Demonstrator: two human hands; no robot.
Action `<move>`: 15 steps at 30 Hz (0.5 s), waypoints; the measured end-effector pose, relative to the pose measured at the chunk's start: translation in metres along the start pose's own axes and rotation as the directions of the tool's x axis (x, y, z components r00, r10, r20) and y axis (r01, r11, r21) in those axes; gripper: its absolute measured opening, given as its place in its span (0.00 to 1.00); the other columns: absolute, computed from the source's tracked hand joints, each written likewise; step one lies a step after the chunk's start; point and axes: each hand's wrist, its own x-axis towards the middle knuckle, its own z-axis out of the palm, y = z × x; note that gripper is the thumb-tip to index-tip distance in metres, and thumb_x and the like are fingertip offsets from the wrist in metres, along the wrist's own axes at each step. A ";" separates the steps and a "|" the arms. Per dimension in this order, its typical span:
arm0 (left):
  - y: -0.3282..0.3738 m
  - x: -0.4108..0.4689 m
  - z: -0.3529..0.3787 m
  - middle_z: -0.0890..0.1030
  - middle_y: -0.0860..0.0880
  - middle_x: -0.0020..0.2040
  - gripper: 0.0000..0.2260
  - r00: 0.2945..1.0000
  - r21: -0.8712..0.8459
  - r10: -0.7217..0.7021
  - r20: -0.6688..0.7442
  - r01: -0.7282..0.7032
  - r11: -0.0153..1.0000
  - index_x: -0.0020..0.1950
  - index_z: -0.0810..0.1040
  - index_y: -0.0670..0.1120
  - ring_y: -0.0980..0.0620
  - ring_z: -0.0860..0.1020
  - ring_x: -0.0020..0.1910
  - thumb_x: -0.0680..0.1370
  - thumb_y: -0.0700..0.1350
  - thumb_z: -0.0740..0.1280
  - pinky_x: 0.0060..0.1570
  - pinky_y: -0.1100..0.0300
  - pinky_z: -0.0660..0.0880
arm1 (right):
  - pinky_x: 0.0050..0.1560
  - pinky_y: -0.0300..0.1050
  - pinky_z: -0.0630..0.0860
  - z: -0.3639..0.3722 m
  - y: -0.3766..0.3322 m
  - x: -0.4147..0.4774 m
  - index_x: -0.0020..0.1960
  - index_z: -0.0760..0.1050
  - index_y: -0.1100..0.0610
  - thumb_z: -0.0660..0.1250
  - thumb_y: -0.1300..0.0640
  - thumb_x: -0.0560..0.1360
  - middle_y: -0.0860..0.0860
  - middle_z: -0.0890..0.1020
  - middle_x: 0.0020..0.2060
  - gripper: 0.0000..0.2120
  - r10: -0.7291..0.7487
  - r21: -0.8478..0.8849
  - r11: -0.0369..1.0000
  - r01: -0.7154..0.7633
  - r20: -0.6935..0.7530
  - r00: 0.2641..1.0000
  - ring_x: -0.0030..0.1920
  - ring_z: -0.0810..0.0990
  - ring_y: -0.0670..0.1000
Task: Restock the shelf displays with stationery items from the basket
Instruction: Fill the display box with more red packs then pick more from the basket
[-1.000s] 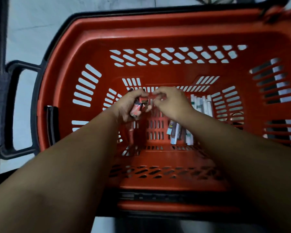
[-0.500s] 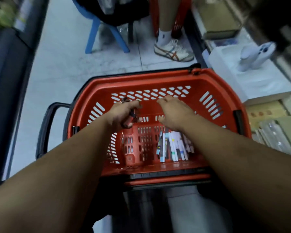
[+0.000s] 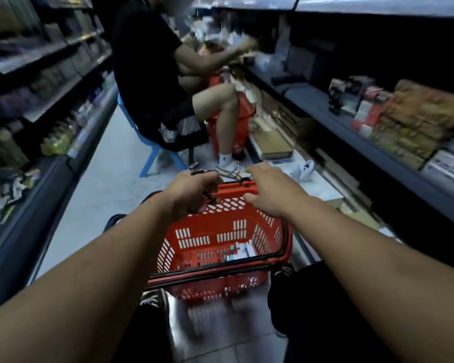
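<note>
A red plastic basket [image 3: 283,239] stands on the floor in front of me with several white and blue stationery packs [image 3: 240,251] lying in its bottom. My left hand [image 3: 194,191] is raised above the basket's far rim, closed around a small bundle of stationery items [image 3: 195,170] whose dark ends stick out above the fist. My right hand [image 3: 269,187] hovers beside it over the far rim, fingers loosely spread and holding nothing.
Stocked shelves [image 3: 393,121] run along the right; more shelves [image 3: 50,106] line the left. A person sits on a blue chair [image 3: 152,158] in the aisle ahead, beside a second red basket [image 3: 233,132]. A white object [image 3: 304,169] rests on a low shelf.
Both hands have come up out of the basket, the left one keeping its bundle. My view has lifted from the basket interior to the aisle and shelves.
</note>
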 end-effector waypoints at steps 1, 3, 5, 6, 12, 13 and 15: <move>0.010 -0.009 0.006 0.78 0.46 0.35 0.04 1.000 -0.026 0.010 -0.008 -0.010 1.000 0.53 0.78 0.41 0.57 0.80 0.24 0.78 0.38 0.68 0.22 0.65 0.66 | 0.66 0.55 0.72 -0.013 0.002 -0.011 0.73 0.67 0.55 0.69 0.46 0.76 0.56 0.72 0.68 0.28 0.018 0.001 1.000 -0.018 -0.021 1.000 0.68 0.72 0.61; 0.028 -0.026 0.021 0.78 0.47 0.28 0.05 1.000 -0.097 0.007 -0.030 -0.010 0.995 0.51 0.79 0.41 0.52 0.80 0.28 0.76 0.40 0.70 0.25 0.63 0.65 | 0.63 0.56 0.74 -0.037 0.008 -0.033 0.70 0.69 0.54 0.69 0.46 0.75 0.56 0.74 0.65 0.26 0.058 0.013 0.998 -0.058 -0.067 0.996 0.66 0.73 0.61; 0.044 -0.036 0.039 0.78 0.47 0.27 0.07 1.000 -0.151 0.018 -0.008 -0.019 0.988 0.49 0.78 0.42 0.47 0.79 0.33 0.74 0.41 0.72 0.29 0.60 0.66 | 0.62 0.56 0.75 -0.057 0.016 -0.056 0.69 0.71 0.54 0.69 0.46 0.75 0.56 0.75 0.64 0.25 0.104 0.029 0.994 -0.101 -0.103 0.989 0.65 0.75 0.61; 0.050 -0.039 0.050 0.77 0.46 0.29 0.06 0.999 -0.174 0.034 0.018 -0.031 0.984 0.49 0.77 0.43 0.46 0.79 0.32 0.74 0.40 0.71 0.29 0.60 0.66 | 0.62 0.55 0.75 -0.065 0.020 -0.068 0.69 0.71 0.54 0.68 0.46 0.75 0.56 0.75 0.64 0.25 0.127 0.028 0.992 -0.125 -0.114 0.985 0.65 0.75 0.61; 0.082 -0.054 0.116 0.75 0.45 0.38 0.03 0.961 -0.271 0.087 0.264 -0.013 0.963 0.46 0.76 0.45 0.50 0.80 0.26 0.78 0.43 0.69 0.27 0.66 0.59 | 0.63 0.56 0.73 -0.093 0.052 -0.138 0.72 0.67 0.55 0.65 0.46 0.79 0.56 0.71 0.68 0.25 0.307 0.001 0.950 -0.311 -0.169 0.937 0.66 0.72 0.61; 0.084 -0.055 0.126 0.75 0.45 0.39 0.04 0.949 -0.275 0.093 0.303 -0.007 0.961 0.48 0.76 0.45 0.49 0.82 0.29 0.78 0.43 0.69 0.25 0.66 0.58 | 0.64 0.57 0.73 -0.095 0.058 -0.149 0.73 0.66 0.55 0.64 0.45 0.80 0.57 0.70 0.69 0.26 0.341 0.006 0.938 -0.345 -0.169 0.925 0.67 0.71 0.61; 0.089 -0.061 0.147 0.75 0.47 0.40 0.04 0.922 -0.267 0.096 0.374 0.008 0.964 0.51 0.76 0.45 0.49 0.83 0.34 0.79 0.43 0.68 0.25 0.65 0.57 | 0.64 0.58 0.73 -0.099 0.071 -0.172 0.74 0.65 0.55 0.65 0.46 0.80 0.57 0.68 0.71 0.27 0.409 0.029 0.912 -0.410 -0.159 0.898 0.66 0.71 0.61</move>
